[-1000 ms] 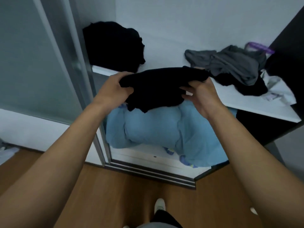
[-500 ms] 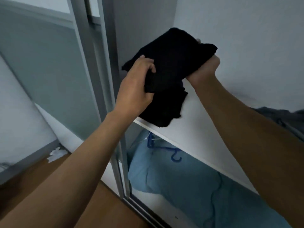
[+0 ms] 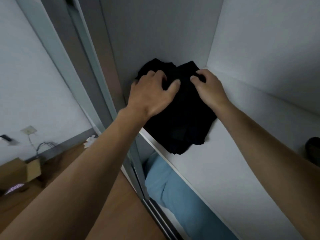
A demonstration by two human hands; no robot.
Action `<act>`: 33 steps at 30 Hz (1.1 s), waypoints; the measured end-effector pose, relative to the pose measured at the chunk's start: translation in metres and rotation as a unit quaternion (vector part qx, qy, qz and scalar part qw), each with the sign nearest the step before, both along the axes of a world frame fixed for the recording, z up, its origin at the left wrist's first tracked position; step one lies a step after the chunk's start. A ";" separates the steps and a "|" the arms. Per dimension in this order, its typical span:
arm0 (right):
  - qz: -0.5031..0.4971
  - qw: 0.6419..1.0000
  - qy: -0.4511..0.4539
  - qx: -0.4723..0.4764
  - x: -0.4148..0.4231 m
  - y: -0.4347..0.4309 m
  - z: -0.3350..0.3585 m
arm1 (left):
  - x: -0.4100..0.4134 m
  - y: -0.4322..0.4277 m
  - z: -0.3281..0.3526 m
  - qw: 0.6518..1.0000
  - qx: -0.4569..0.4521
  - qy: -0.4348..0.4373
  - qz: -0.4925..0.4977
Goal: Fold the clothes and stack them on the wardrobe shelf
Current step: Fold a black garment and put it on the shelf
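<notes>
view: head, the only feed I had
left hand (image 3: 152,94): fingers curled down over the far-left part of the black stack (image 3: 181,122), thumb spread across its top. I read it as gripping cloth, not just resting
right hand (image 3: 209,87): fingertips curled in, pinching a fold on top of the stack, towards the back
stack position: lay on the wardrobe shelf (image 3: 225,161), pushed into the back-left corner against the side wall, with its front corner at the shelf's lip
piece count: couldn't tell, all black with no visible seams between layers
done (my read): this load was folded and down on the shelf
not yet done: both hands were on the cloth, so no release and no squaring-up
left to do: a dark item (image 3: 313,149) at the right edge of the shelf, well apart from the stack. It was too cropped to say if it was clothing
below shelf: blue bedding (image 3: 173,187), apparently not part of the job
off-task: cardboard box (image 3: 22,168) on the floor, left
</notes>
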State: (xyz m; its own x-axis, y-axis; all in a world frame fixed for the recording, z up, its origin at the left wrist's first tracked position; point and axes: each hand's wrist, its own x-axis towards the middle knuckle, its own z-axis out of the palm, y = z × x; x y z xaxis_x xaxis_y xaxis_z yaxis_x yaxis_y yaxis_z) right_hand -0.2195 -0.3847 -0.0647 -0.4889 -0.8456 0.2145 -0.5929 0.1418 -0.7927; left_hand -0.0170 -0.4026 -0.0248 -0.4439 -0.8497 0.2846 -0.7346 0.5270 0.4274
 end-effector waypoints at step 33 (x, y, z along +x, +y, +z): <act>-0.317 0.945 0.077 -0.009 0.005 0.319 0.063 | -0.094 0.154 -0.029 0.886 0.033 0.084 -0.454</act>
State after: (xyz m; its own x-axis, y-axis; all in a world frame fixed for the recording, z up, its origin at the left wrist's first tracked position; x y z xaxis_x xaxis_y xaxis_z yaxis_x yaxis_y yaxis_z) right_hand -0.2144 -0.0653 -0.0015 -0.8580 -0.3886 0.3359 -0.5016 0.4935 -0.7105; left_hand -0.1111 -0.2482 -0.0537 -0.9095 -0.1809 0.3743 0.0568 0.8378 0.5429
